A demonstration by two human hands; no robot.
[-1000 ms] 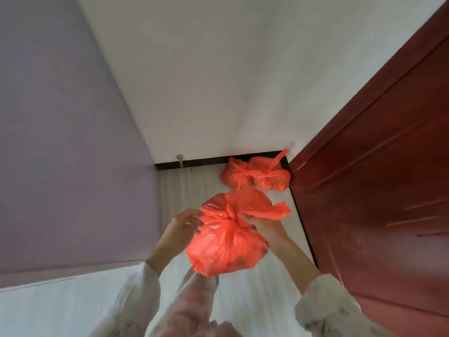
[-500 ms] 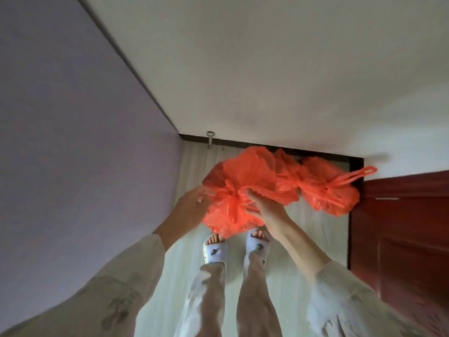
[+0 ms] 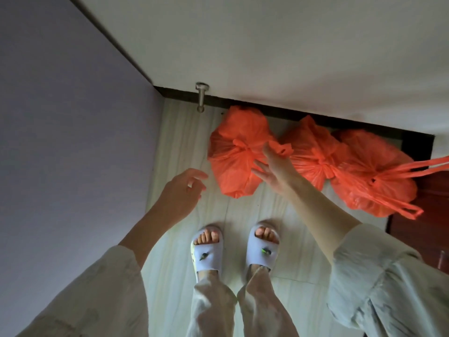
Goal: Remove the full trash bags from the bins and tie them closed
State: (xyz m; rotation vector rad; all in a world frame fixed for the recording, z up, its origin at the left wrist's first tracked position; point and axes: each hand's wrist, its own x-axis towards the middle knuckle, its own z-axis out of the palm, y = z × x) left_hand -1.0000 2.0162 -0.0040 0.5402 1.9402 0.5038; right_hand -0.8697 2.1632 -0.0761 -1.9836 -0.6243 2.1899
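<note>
Pale floor [image 3: 184, 276] by the white wall carries three tied orange bags. Right hand [image 3: 274, 166] has a loose, open grip, fingers spread over the nearest bag [image 3: 233, 161]. Left hand [image 3: 182, 190] hangs relaxed, holding nothing, beside it.

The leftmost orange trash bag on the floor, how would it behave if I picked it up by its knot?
The leftmost orange bag looks like thin, crinkled plastic, so it would probably sag and swing under the knot. It looks puffed rather than stretched, so it is likely light for its size. The film may slip or tear in a loose grip.
</note>
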